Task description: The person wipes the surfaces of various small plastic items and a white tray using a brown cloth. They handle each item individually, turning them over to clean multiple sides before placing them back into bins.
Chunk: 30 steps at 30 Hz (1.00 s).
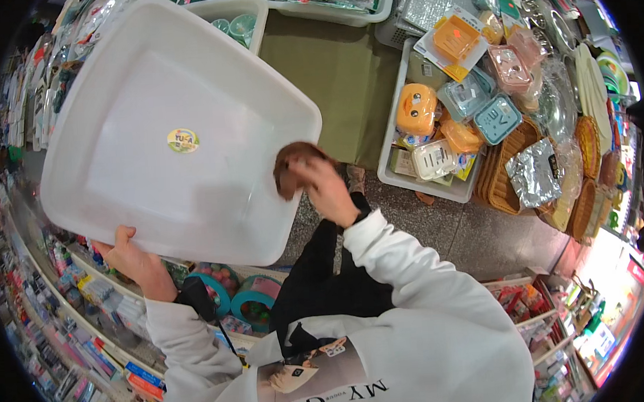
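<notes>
A large white plastic tub [162,171] with a small oval sticker on its floor is held up, tilted, in front of me. My left hand [137,262] grips its near left rim, the thumb over the edge and the fingers underneath. At the tub's right side, my right hand [324,187] holds a brown cloth [293,167] against the inner wall by the rim. That hand is somewhat blurred, and the fingers partly hide the cloth.
Beyond the tub lies an olive-green surface [315,65] between white bins. On the right stand a grey bin [425,187] of packed soap boxes and several wicker baskets [508,164]. Crowded shelves [88,333] run along the left. Speckled floor [432,222] shows below.
</notes>
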Tool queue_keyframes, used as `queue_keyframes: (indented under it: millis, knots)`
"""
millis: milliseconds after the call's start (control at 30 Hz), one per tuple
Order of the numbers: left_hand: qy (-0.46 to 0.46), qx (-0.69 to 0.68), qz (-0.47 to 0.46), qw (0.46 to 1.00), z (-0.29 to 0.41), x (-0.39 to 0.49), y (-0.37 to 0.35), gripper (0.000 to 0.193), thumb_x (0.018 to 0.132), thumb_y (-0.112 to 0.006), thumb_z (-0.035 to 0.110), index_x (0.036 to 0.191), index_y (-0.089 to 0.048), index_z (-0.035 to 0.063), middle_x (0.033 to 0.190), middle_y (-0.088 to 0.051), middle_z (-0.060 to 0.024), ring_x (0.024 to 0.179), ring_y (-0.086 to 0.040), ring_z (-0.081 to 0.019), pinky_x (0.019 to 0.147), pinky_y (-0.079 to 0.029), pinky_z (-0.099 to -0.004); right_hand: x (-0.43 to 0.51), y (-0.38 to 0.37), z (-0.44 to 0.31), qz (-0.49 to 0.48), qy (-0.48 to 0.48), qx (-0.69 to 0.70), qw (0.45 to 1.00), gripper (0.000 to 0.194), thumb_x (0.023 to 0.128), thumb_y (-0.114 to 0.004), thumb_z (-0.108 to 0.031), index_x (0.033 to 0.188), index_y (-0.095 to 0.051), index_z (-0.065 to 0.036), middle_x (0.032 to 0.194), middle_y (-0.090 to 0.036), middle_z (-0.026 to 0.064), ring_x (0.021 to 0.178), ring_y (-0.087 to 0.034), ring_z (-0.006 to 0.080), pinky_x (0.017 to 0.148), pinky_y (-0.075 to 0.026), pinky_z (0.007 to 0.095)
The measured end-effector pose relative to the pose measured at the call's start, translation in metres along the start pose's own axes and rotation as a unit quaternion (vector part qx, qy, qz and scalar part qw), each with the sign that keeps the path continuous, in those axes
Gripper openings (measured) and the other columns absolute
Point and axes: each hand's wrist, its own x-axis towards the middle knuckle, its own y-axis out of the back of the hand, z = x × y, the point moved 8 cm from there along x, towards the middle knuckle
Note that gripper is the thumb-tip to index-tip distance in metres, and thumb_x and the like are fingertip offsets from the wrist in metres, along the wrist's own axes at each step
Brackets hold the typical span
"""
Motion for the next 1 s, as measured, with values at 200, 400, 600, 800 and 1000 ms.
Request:
queue_keyframes:
  millis: [200, 400, 600, 800, 1000]
  knots:
    - [-0.103, 0.056, -0.056, 0.992, 0.049, -0.026, -0.029, 0.067, 0.066, -0.046, -0.011, 0.131, -0.042, 0.0035, 0.123, -0.049, -0.0112, 0.108, -0.05, -0.026, 0.092, -0.043, -0.0345, 0.116, 0.021, 0.023, 0.011, 0.123, -0.223, 0.967, 0.043, 0.078, -0.058, -0.003, 0.119, -0.06, -0.014, 0.123, -0.053, 0.0121, 0.116, -0.047, 0.0311, 0.098, -0.038, 0.0422]
    - [-0.063, -0.055, -0.02, 0.996, 0.082, -0.053, -0.059, 0.068, 0.064, -0.047, -0.008, 0.131, -0.042, 0.0025, 0.127, -0.049, -0.011, 0.112, -0.049, -0.0259, 0.096, -0.041, -0.0355, 0.098, -0.011, 0.062, 0.005, 0.065, -0.329, 0.942, 0.031, 0.082, -0.052, -0.01, 0.111, -0.062, -0.014, 0.115, -0.059, 0.0093, 0.11, -0.052, 0.0298, 0.092, -0.04, 0.0441]
    - [-0.103, -0.057, -0.037, 0.992, 0.092, -0.061, -0.075, 0.066, 0.063, -0.047, -0.009, 0.129, -0.044, 0.0002, 0.122, -0.052, -0.0109, 0.108, -0.052, -0.0224, 0.095, -0.041, -0.031, 0.099, -0.086, 0.073, -0.01, -0.074, -0.262, 0.962, 0.021, 0.075, -0.057, -0.011, 0.095, -0.061, -0.008, 0.091, -0.063, 0.0128, 0.093, -0.056, 0.0344, 0.078, -0.046, 0.0464]
    - [-0.079, -0.029, -0.038, 0.996, 0.072, -0.057, -0.087, 0.064, 0.064, -0.049, -0.011, 0.126, -0.046, -0.001, 0.118, -0.055, -0.0091, 0.104, -0.053, -0.0202, 0.089, -0.041, -0.0267, 0.033, -0.181, -0.019, -0.172, -0.06, -0.021, 0.983, 0.021, 0.074, -0.058, -0.013, 0.093, -0.063, -0.007, 0.088, -0.064, 0.0176, 0.089, -0.057, 0.0392, 0.077, -0.047, 0.0486]
    - [-0.047, -0.013, -0.128, 0.991, 0.013, -0.036, -0.126, 0.06, 0.063, -0.048, -0.012, 0.123, -0.048, -0.002, 0.114, -0.056, -0.0072, 0.101, -0.054, -0.0183, 0.09, -0.04, -0.0265, 0.02, -0.138, 0.007, -0.306, -0.161, 0.242, 0.907, 0.033, 0.072, -0.059, -0.018, 0.102, -0.063, -0.005, 0.096, -0.066, 0.0203, 0.094, -0.062, 0.0357, 0.082, -0.048, 0.0416]
